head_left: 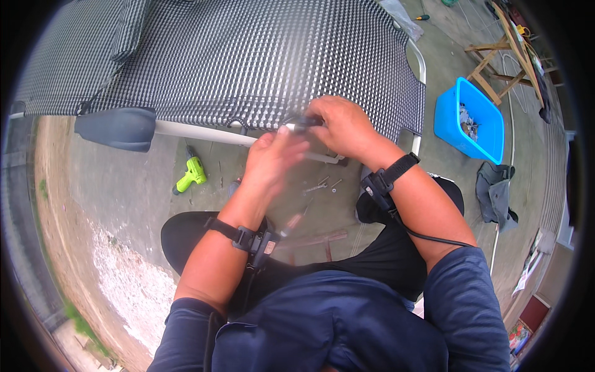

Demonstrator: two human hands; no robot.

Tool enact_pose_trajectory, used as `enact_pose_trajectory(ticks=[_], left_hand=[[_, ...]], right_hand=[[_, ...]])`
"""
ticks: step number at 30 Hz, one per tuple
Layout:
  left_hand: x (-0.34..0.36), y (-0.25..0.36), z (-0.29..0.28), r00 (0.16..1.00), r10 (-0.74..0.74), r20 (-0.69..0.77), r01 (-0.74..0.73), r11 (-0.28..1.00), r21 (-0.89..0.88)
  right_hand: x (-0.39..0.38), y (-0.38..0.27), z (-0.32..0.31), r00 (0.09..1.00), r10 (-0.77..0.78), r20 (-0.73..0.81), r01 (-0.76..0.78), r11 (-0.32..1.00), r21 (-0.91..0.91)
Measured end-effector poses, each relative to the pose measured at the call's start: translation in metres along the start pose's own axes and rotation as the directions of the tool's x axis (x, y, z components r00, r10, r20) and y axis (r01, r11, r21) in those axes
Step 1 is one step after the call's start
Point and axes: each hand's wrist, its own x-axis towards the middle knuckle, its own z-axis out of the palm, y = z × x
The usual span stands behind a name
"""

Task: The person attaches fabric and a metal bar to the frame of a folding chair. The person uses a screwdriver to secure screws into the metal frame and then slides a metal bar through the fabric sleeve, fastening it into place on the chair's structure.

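While your right hand (348, 124) pinches a small dark piece (304, 123) at the near edge of the checkered fabric (235, 62), your left hand (269, 160) is blurred beside that edge, its fingers' state impossible to tell.

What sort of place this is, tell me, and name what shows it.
Probably an outdoor yard serving as a makeshift work area: a lime-green power drill and a blue bin of small loose pieces sit on the grey ground, with a patch of grass farther left.
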Motion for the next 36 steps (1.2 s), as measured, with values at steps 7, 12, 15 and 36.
enact_pose_trajectory(ticks=[7, 12, 15, 36], left_hand=[[-0.002, 0.001, 0.002, 1.000, 0.012, -0.009, -0.012, 1.000, 0.000], [-0.004, 0.001, 0.002, 1.000, 0.020, -0.009, -0.020, 1.000, 0.007], [-0.005, 0.001, 0.003, 1.000, 0.021, -0.013, -0.021, 1.000, 0.008], [0.000, -0.002, -0.011, 1.000, 0.018, 0.000, -0.018, 1.000, 0.015]], right_hand=[[0.001, 0.001, -0.001, 1.000, -0.004, 0.010, 0.004, 1.000, -0.013], [-0.001, -0.004, -0.005, 1.000, 0.015, 0.010, -0.015, 1.000, -0.009], [-0.003, -0.006, -0.007, 1.000, 0.007, -0.001, -0.007, 1.000, -0.007], [0.000, -0.008, -0.003, 0.999, -0.030, 0.041, 0.032, 0.998, -0.047]])
